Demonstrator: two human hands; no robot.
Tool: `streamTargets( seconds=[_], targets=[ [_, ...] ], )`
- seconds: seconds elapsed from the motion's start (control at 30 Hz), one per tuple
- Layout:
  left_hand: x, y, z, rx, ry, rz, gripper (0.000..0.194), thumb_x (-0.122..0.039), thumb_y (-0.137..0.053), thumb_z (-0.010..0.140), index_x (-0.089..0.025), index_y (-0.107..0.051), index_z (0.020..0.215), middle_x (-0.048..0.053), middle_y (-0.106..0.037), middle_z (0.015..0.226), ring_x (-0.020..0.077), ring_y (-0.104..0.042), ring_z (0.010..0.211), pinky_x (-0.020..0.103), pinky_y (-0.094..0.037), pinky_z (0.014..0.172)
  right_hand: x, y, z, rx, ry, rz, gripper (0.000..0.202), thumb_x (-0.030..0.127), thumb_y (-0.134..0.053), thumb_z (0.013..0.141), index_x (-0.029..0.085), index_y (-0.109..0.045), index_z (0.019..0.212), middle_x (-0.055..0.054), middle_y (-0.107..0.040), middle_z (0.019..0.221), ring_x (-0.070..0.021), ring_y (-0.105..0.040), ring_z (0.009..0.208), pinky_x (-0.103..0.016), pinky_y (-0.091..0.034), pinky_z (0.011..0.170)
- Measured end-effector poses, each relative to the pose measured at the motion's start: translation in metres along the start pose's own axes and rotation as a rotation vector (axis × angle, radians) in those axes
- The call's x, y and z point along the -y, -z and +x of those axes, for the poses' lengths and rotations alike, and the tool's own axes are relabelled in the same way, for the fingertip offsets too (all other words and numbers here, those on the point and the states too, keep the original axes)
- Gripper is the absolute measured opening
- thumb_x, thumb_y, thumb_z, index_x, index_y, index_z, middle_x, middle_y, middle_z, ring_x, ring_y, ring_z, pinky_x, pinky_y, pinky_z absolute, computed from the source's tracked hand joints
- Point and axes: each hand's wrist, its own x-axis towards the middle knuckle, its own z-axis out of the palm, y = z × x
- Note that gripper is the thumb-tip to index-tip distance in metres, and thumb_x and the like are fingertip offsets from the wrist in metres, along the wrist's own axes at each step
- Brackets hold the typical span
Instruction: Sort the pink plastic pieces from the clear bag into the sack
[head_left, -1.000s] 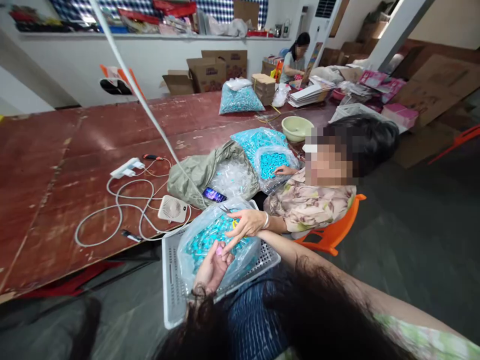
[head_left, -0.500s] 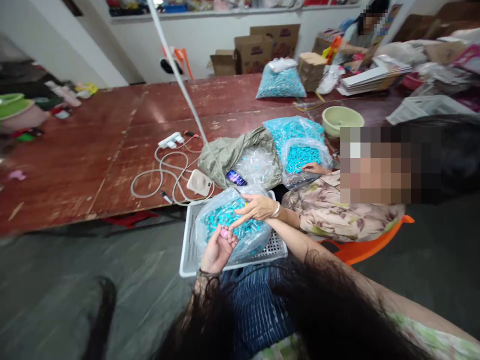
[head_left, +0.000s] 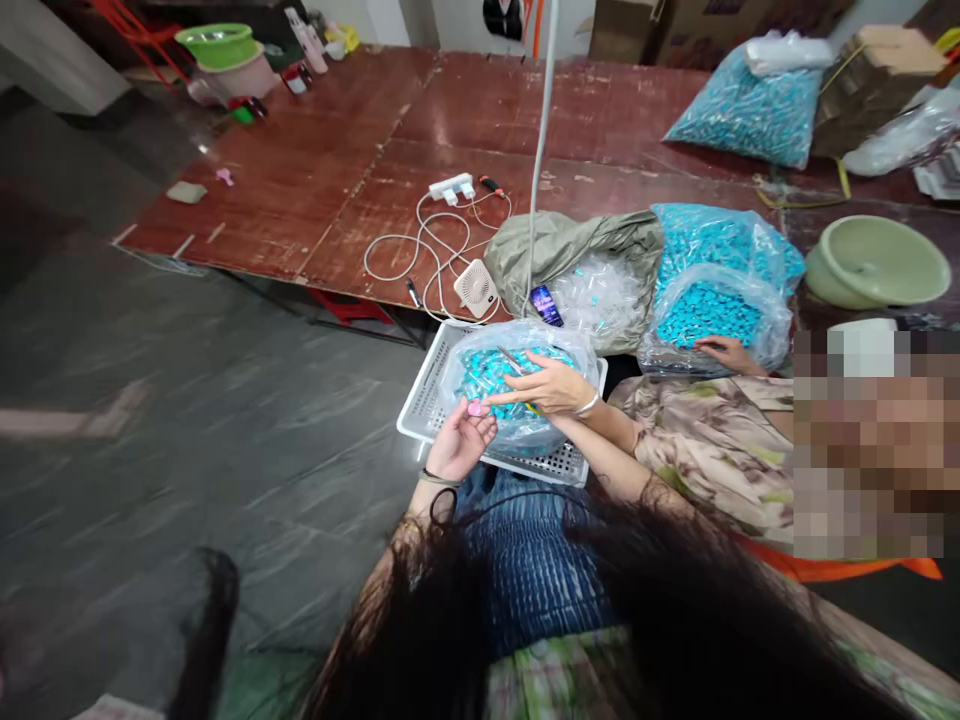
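Note:
My left hand (head_left: 463,440) is palm up, with a small pink piece (head_left: 476,408) pinched at its fingertips. A co-worker's hand (head_left: 551,385), wearing a silver bangle, reaches in from the right, its forefinger stretched to the pink piece. My right forearm (head_left: 604,468) runs beneath that arm; my right hand is mostly hidden behind the co-worker's hand, so its fingers cannot be made out. A thin metal tool tip (head_left: 513,361) sticks out above the co-worker's fingers. Below everything is a clear plastic bag (head_left: 525,440) of small turquoise pieces, set in a white basket (head_left: 422,385).
The worn red table (head_left: 315,215) carries a power strip (head_left: 452,187), white cables, a small fan (head_left: 476,288), a phone (head_left: 546,305) and a grey-green sack (head_left: 574,240). The co-worker's other hand (head_left: 726,352) rests by a turquoise-filled bag (head_left: 712,310). A pale green basin (head_left: 874,265) stands right.
The view has swung left and downward, so the scene sits further right. My left hand still pinches the pink piece, and the co-worker's finger still reaches to it.

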Motion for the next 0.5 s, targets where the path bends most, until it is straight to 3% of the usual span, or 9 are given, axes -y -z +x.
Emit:
streamTargets(
  seconds=[0.1, 0.17, 0.37, 0.43, 0.5],
  targets=[
    [0.001, 0.002, -0.002, 0.012, 0.017, -0.018, 0.015, -0.026, -0.054, 0.09, -0.015, -0.059, 0.082, 0.002, -0.061, 0.068, 0.0149, -0.063, 0.065, 0.03, -0.051, 0.069, 0.0, -0.001, 0.0, 0.288, -0.135, 0.315, 0.052, 0.046, -0.024, 0.098, 0.016, -0.065, 0.103, -0.008, -0.068, 0.105, -0.0149, -0.054, 0.085, -0.024, -0.046, 0.061],
    [0.0, 0.003, -0.002, 0.019, 0.022, -0.021, 0.015, -0.027, -0.055, 0.09, -0.015, -0.059, 0.082, 0.001, -0.06, 0.066, 0.0149, -0.063, 0.064, 0.03, -0.05, 0.069, 0.001, -0.001, 0.0, 0.331, -0.213, 0.434, 0.052, 0.052, -0.028, 0.096, 0.018, -0.066, 0.103, -0.008, -0.067, 0.109, -0.0153, -0.055, 0.085, -0.024, -0.047, 0.061],
    [-0.005, 0.007, 0.002, 0.052, 0.046, -0.023, 0.023, -0.034, -0.051, 0.092, -0.016, -0.06, 0.08, 0.002, -0.06, 0.065, 0.0144, -0.062, 0.064, 0.03, -0.05, 0.07, 0.011, -0.003, -0.002, 0.246, -0.335, 0.499, 0.059, 0.057, -0.032, 0.095, 0.009, -0.065, 0.102, -0.013, -0.063, 0.112, -0.0118, -0.055, 0.079, -0.021, -0.048, 0.064],
    [-0.007, 0.008, 0.004, 0.04, 0.051, -0.033, 0.026, -0.035, -0.049, 0.093, -0.015, -0.06, 0.08, 0.002, -0.061, 0.065, 0.0143, -0.062, 0.063, 0.03, -0.05, 0.07, 0.012, -0.006, 0.0, 0.245, -0.29, 0.462, 0.062, 0.054, -0.028, 0.097, 0.004, -0.064, 0.103, -0.015, -0.062, 0.113, -0.0106, -0.056, 0.084, -0.021, -0.048, 0.069],
    [-0.009, 0.009, 0.008, 0.023, 0.053, -0.043, 0.027, -0.036, -0.05, 0.093, -0.015, -0.059, 0.078, 0.002, -0.061, 0.065, 0.014, -0.061, 0.062, 0.03, -0.05, 0.069, 0.009, -0.015, 0.005, 0.13, -0.195, 0.384, 0.059, 0.048, -0.028, 0.099, 0.002, -0.064, 0.101, -0.015, -0.063, 0.109, -0.0104, -0.059, 0.09, -0.022, -0.048, 0.073]
  ],
)
